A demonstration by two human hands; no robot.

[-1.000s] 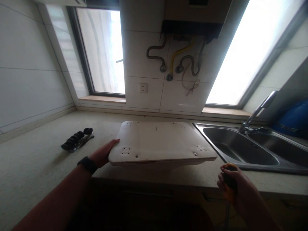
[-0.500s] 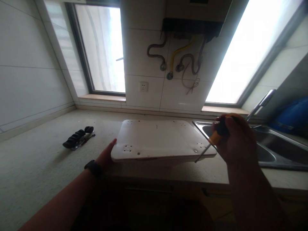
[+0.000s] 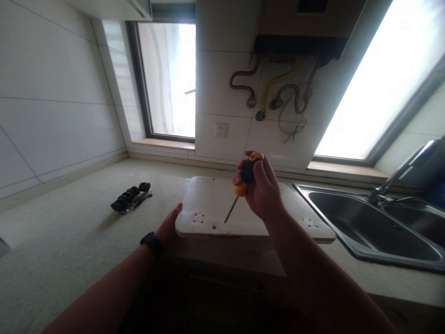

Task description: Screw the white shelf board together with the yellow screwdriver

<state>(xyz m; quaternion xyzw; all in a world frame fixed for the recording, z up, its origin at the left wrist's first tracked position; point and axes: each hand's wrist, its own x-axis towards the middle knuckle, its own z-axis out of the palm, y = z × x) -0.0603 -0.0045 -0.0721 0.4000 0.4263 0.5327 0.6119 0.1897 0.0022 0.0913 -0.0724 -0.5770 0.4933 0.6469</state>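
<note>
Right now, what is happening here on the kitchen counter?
A person works on a flat white panel that lies on the counter beside the sink. The left hand rests against the panel's left edge. The right hand grips a screwdriver with a black and orange handle, its tip pointing down near a screw hole at the panel's front left. Some dark tools lie apart on the left.
</note>
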